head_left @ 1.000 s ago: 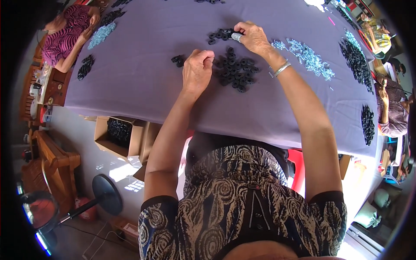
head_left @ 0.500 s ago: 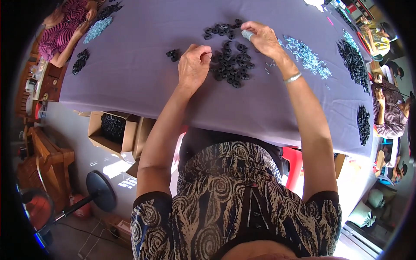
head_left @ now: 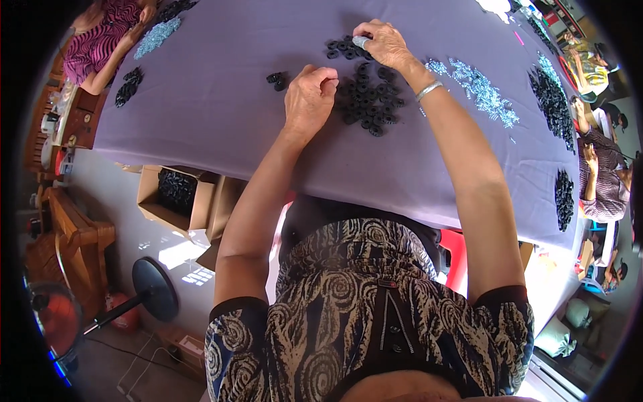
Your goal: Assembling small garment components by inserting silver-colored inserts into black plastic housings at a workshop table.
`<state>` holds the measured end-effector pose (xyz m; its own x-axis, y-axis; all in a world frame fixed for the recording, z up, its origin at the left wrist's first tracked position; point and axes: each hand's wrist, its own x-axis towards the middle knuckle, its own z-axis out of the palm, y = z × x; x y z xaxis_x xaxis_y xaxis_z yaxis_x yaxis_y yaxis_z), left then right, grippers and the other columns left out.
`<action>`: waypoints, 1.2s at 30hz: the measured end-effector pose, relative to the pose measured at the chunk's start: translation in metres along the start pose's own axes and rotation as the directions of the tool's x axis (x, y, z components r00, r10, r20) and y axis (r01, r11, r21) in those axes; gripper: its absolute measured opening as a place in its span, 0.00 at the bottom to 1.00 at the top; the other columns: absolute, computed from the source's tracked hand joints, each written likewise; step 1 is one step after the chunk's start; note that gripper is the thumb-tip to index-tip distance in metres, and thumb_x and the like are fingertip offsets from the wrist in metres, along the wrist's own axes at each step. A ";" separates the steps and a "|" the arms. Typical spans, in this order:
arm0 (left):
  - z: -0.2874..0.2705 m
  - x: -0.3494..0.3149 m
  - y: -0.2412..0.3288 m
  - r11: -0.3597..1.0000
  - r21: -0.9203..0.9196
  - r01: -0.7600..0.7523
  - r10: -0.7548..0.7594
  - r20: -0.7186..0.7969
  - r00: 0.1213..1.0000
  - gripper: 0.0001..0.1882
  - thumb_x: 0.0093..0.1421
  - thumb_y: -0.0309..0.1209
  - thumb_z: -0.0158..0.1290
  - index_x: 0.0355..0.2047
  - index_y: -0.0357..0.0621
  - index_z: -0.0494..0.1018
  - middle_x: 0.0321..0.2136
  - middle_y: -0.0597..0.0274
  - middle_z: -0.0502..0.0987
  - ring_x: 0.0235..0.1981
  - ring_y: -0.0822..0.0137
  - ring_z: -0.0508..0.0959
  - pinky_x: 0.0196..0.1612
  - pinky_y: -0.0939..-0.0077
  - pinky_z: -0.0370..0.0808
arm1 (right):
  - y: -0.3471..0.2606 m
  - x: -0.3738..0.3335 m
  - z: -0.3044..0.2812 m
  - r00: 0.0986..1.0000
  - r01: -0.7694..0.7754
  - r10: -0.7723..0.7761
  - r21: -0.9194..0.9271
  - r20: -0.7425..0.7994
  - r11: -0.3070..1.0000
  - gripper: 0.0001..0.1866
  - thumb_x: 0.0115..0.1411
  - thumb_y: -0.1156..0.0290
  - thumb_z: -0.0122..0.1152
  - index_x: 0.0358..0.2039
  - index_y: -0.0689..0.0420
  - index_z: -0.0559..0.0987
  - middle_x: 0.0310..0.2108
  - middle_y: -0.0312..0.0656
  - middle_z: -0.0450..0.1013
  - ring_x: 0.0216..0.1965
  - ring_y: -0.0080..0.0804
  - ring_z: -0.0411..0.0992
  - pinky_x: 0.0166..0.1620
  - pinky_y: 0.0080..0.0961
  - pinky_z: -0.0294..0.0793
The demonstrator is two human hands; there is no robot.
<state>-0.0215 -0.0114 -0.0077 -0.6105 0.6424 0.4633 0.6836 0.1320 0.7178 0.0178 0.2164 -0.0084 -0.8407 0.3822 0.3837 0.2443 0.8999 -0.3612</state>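
My left hand (head_left: 311, 99) is closed, thumb and fingertips pressed together, just left of a pile of small black wheel-like parts (head_left: 372, 102). Whatever it may hold is hidden. Beyond that pile, my right hand (head_left: 384, 47) reaches over a smaller group of the same black parts (head_left: 344, 48). Its fingers are bent into a pinch, and a pale covering (head_left: 360, 41) wraps one fingertip. What lies in the pinch cannot be made out. A few more black parts (head_left: 276, 81) sit left of my left hand. Small silvery springs (head_left: 483, 88) are heaped to the right.
A purple-grey cloth (head_left: 207, 114) covers the table. More black parts (head_left: 552, 107) lie along its right side. Another person (head_left: 104, 50) sits far left beside pale springs (head_left: 158, 37); others sit at right. Open cardboard boxes (head_left: 147, 194) and a fan (head_left: 50, 311) stand below left.
My right hand has moved left and farther out, from beside the springs to the smaller group of black parts. My left hand stays closed near the pile. The whole view has shifted slightly.
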 end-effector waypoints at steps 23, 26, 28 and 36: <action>0.003 -0.001 -0.001 1.000 0.005 -0.011 0.011 -0.010 1.000 0.03 0.53 0.26 0.54 0.29 0.47 0.75 0.25 0.60 0.71 0.26 0.58 0.74 0.31 0.65 0.70 | -0.031 -0.034 -0.040 0.979 -0.154 0.118 0.224 0.164 0.962 0.11 0.51 0.70 0.55 0.36 0.50 0.80 0.32 0.42 0.77 0.36 0.38 0.75 0.42 0.30 0.73; 0.003 0.000 0.000 1.000 0.008 0.016 -0.016 0.005 1.000 0.04 0.52 0.25 0.54 0.29 0.47 0.75 0.25 0.60 0.72 0.26 0.58 0.74 0.31 0.65 0.70 | -0.039 -0.024 -0.030 0.963 -0.209 0.173 0.171 0.207 0.963 0.10 0.50 0.67 0.58 0.34 0.52 0.80 0.31 0.41 0.77 0.36 0.39 0.75 0.43 0.31 0.72; 0.001 -0.001 0.001 1.000 0.012 0.027 -0.027 0.009 1.000 0.03 0.52 0.26 0.54 0.29 0.47 0.75 0.25 0.60 0.72 0.26 0.58 0.74 0.31 0.65 0.70 | -0.047 -0.022 -0.030 0.942 -0.269 0.224 0.159 0.251 0.950 0.10 0.49 0.66 0.59 0.33 0.52 0.80 0.31 0.41 0.77 0.36 0.38 0.75 0.43 0.31 0.72; 0.000 -0.002 0.000 0.999 0.031 0.017 -0.017 -0.002 1.000 0.03 0.53 0.26 0.54 0.29 0.47 0.76 0.27 0.61 0.73 0.27 0.58 0.75 0.32 0.64 0.71 | -0.041 -0.025 -0.048 0.895 -0.167 0.099 0.121 0.434 0.979 0.10 0.47 0.65 0.59 0.30 0.55 0.79 0.26 0.41 0.76 0.33 0.36 0.74 0.39 0.30 0.71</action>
<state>-0.0207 -0.0128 -0.0088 -0.6226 0.6385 0.4523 0.6854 0.1660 0.7090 0.0522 0.1797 0.0377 -0.9385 0.3397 -0.0614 0.3206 0.7915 -0.5203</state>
